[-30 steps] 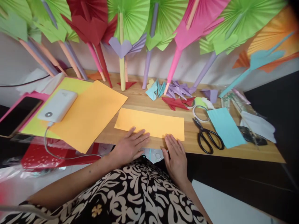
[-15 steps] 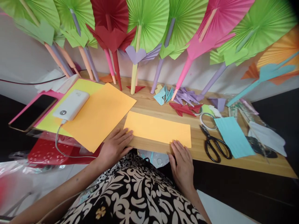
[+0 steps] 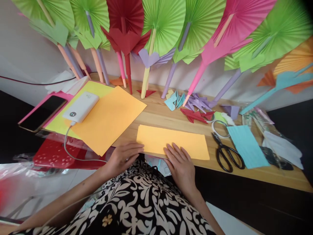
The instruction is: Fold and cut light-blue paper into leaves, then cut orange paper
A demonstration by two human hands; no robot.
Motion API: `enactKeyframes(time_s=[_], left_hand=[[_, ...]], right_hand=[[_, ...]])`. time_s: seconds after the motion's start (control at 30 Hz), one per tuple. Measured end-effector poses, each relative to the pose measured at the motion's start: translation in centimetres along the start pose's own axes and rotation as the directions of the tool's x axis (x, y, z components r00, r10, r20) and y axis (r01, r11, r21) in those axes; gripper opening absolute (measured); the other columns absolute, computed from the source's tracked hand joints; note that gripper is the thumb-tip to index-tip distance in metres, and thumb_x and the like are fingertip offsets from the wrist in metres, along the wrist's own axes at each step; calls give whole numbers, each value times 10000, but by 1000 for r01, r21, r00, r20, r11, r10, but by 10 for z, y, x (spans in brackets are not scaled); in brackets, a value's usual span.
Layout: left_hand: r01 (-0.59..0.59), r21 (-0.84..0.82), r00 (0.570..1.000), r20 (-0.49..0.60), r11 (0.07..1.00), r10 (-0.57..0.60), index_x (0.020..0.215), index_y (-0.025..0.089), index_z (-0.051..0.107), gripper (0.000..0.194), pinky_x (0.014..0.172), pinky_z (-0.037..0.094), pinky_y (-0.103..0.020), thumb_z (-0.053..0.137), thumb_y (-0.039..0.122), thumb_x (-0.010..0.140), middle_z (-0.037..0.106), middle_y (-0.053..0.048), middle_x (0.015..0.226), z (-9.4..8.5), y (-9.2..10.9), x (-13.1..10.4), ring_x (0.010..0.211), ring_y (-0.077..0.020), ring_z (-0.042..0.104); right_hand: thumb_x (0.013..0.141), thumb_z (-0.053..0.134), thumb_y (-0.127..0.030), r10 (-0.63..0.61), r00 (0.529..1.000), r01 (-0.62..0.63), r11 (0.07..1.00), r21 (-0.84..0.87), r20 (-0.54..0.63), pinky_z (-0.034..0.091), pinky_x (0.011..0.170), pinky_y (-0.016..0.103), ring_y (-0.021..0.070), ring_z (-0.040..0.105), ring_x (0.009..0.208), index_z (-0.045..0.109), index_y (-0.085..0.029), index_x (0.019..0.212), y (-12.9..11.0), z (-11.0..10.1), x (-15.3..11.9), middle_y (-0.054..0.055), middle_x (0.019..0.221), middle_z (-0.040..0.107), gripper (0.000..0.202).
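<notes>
A folded orange paper strip (image 3: 193, 143) lies along the front edge of the wooden table (image 3: 156, 117). My right hand (image 3: 181, 164) rests on it right of its middle, fingers stretched and slightly apart. At the strip's left end, my left hand (image 3: 123, 158) touches the lower corner with its fingertips, the fingers extended and the thumb apart. Neither hand grips anything. Larger orange sheets (image 3: 117, 114) lie to the left, over a yellow-green sheet (image 3: 53, 120).
A white power bank (image 3: 81, 106) with a cable and a phone (image 3: 44, 112) lie left. Black scissors (image 3: 228, 155), white tape (image 3: 220, 129) and blue paper (image 3: 248, 147) are right. Paper fans (image 3: 163, 26) stand along the wall, folded purple pieces (image 3: 197, 102) below them.
The paper strip has shifted toward the table's front edge and slightly right. My right hand has slid left along it. The view has shifted a little.
</notes>
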State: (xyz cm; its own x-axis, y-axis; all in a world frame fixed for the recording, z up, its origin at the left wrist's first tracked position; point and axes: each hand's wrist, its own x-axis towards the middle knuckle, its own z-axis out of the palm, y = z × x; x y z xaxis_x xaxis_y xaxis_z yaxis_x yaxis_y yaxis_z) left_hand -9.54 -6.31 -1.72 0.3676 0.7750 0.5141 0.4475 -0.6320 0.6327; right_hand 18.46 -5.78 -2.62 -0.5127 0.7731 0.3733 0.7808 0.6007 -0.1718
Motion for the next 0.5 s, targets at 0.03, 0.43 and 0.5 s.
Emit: enactKeyframes(time_s=[0.03, 0.43, 0.5], left_hand=[[55, -36, 998, -39, 998, -56, 1218, 207, 664, 313, 936, 563, -407, 558, 136, 932, 729, -100, 1156, -4, 1, 4, 1094, -209, 673], [331, -529, 833, -225, 781, -505, 1181, 205, 693, 340, 1001, 497, -393, 548, 419, 961, 700, -90, 1208, -10, 6, 75, 1099, -228, 642], [275, -587, 851, -220, 761, -477, 1254, 209, 656, 394, 1002, 494, -410, 528, 444, 966, 667, -104, 1275, -10, 6, 90, 1153, -246, 619]], right_hand=[[975, 548, -244, 0, 1000, 0, 1000, 2, -21, 450, 1046, 434, 243, 588, 1263, 636, -230, 1276, 0, 0, 1, 59, 1287, 679, 314], [946, 551, -291, 371, 922, -310, 875, 371, -105, 545, 723, 276, 172, 711, 783, 740, -218, 888, 3, -37, 6, 31, 855, 770, 210], [904, 590, -405, 674, 728, -512, 655, 556, -125, 529, 671, 287, 182, 681, 733, 719, -197, 865, 19, -53, 18, 35, 815, 744, 248]])
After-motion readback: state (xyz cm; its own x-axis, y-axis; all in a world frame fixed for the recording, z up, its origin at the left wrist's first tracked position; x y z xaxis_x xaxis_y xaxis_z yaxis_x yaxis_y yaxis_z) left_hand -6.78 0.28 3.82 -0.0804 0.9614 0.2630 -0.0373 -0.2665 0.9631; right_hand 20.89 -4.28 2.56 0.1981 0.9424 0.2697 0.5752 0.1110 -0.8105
